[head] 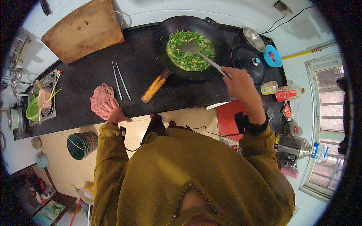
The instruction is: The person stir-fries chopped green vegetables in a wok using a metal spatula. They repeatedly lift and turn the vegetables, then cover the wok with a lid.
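A black wok with a wooden handle holds chopped green vegetables mixed with pale pieces. My right hand grips the handle of a metal spatula, whose blade lies on the greens near the middle of the wok. At the counter's front edge, my left hand rests with fingers apart on a crumpled pink cloth. Two pale chopsticks lie on the counter between the cloth and the wok handle.
A wooden cutting board leans on the wall at the back left. Right of the wok are a black lid, a metal bowl, a blue bowl and bottles. The sink is left; a green bucket stands below the counter.
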Action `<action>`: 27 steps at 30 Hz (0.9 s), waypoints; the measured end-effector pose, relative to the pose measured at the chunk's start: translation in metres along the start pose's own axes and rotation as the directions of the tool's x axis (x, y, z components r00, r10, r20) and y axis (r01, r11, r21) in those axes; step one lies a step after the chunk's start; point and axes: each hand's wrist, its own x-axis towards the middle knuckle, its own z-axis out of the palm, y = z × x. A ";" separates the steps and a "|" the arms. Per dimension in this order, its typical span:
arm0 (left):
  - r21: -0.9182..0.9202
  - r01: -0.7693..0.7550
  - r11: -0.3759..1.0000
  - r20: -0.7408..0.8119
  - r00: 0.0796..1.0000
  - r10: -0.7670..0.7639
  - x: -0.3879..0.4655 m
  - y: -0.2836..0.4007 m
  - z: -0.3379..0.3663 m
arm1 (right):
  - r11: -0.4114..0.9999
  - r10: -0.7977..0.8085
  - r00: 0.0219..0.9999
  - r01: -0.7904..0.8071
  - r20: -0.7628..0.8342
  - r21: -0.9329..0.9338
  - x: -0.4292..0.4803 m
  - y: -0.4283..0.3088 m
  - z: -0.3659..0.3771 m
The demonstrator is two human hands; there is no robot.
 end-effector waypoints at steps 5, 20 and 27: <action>0.033 -0.013 0.999 -0.010 1.000 0.013 0.002 -0.002 0.004 | 0.999 0.039 0.998 -0.039 -0.044 -0.014 0.011 0.000 0.011; -0.033 -0.003 0.999 -0.028 1.000 0.002 -0.006 0.002 -0.006 | 0.984 0.050 0.998 -0.043 -0.037 0.175 -0.029 0.035 0.046; -0.096 0.194 0.976 0.000 0.981 -0.195 -0.008 0.004 -0.006 | 0.964 0.142 0.989 -0.145 0.029 0.225 -0.063 0.020 0.041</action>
